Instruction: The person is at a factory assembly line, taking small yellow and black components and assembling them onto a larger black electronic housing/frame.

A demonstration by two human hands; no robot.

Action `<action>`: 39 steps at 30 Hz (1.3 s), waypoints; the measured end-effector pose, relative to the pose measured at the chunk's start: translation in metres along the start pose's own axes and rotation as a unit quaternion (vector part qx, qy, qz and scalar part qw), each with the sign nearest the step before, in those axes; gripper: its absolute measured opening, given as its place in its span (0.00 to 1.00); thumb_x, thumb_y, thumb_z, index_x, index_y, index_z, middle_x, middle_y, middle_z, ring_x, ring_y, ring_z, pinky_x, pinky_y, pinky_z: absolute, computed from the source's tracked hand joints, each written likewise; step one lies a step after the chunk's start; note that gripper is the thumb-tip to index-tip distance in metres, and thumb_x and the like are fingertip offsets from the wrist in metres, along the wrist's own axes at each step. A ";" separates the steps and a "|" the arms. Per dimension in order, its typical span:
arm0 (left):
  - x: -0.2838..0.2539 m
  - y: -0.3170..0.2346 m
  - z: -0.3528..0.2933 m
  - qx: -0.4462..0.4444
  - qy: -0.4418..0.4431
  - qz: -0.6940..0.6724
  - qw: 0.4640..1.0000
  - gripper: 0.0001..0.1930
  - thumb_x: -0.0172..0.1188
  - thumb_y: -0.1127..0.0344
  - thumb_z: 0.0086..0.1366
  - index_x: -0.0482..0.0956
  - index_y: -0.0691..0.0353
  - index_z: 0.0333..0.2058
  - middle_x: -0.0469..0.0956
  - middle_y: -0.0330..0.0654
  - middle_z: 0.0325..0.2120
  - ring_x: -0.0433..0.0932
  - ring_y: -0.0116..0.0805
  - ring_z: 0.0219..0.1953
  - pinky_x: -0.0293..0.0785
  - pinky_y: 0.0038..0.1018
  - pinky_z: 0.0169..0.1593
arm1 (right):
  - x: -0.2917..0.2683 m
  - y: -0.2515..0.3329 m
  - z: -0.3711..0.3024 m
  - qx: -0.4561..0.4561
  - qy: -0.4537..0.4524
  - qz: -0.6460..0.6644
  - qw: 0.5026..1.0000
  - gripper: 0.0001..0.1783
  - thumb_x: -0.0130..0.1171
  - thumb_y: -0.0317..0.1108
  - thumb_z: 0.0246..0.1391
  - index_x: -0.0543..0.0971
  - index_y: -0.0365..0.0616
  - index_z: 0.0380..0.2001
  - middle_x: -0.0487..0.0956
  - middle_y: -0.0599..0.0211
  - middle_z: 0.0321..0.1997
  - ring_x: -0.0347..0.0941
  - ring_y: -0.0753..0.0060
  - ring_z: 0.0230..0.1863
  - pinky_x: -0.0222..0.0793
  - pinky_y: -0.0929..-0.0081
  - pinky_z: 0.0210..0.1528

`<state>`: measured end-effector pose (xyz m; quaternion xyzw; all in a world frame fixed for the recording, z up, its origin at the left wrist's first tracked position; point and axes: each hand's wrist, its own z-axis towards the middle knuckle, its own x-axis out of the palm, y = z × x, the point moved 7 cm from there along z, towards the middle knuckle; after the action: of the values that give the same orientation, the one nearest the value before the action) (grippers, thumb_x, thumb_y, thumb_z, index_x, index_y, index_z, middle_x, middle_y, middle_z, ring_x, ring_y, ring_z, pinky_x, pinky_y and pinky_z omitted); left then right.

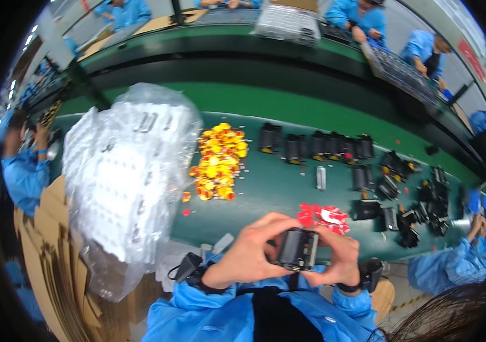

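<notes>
Black box-shaped device [298,249], one unit, held at the near side of a green desk [266,211]

Principal item: the black box-shaped device, with a pale silvery strip along its right side, is sitting between the person's two hands, in front of the chest. The left hand [257,248] is gripping its left side, fingers bent around it. The right hand [337,256] is pinching the opposite side, thumb at the near end and fingers toward the far end. Black straps [350,288] are circling the wrists.

Beyond the device: a patch of red pieces [323,218], some showing white, is lying just past the fingers. A small silvery-white block [321,178] is standing farther back.

Left section: a heap of yellow-and-red pieces [220,159] is covering part of the desk. Beside it, a large clear plastic bag [129,188] is enclosing white contents. Brown cardboard sheets [55,262] are leaning upright below the bag.

Far and right sections: a row of black units [340,146] is running along the back; a looser group of black units [422,199] is spreading rightward.

Surroundings: co-workers in blue [26,176] are occupying places around.
</notes>
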<state>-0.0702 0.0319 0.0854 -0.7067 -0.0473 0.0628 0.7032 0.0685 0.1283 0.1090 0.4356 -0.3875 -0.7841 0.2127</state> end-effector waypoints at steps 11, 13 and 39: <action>-0.002 -0.004 -0.023 -0.008 -0.014 -0.051 0.999 0.37 0.76 0.77 0.47 0.72 0.65 0.58 0.67 0.43 0.55 0.77 0.32 0.49 0.84 0.28 0.46 | 0.013 0.002 -0.003 0.003 0.020 0.027 0.999 0.39 0.75 0.41 0.29 0.76 0.28 0.46 0.83 0.57 0.33 0.84 0.67 0.36 0.80 0.71 0.45; -0.003 -0.005 -0.023 -0.004 -0.019 -0.036 0.999 0.37 0.76 0.77 0.47 0.72 0.64 0.58 0.67 0.43 0.55 0.76 0.32 0.49 0.84 0.28 0.45 | 0.017 -0.002 -0.004 0.000 0.071 -0.020 0.997 0.38 0.75 0.40 0.30 0.76 0.31 0.47 0.83 0.56 0.33 0.84 0.65 0.36 0.79 0.72 0.44; 0.003 0.005 -0.050 0.114 -0.214 -0.024 0.970 0.23 0.64 0.80 0.57 0.72 0.72 0.52 0.73 0.53 0.53 0.76 0.37 0.52 0.74 0.29 0.54 | 0.055 0.031 -0.003 -0.047 0.155 -0.164 0.973 0.54 0.65 0.34 0.40 0.51 0.22 0.68 0.57 0.27 0.69 0.55 0.30 0.71 0.51 0.42 0.71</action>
<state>-0.0593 -0.0167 0.0805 -0.5904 -0.2060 0.2007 0.7541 0.0412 0.0713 0.1037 0.5992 -0.2355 -0.7484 0.1595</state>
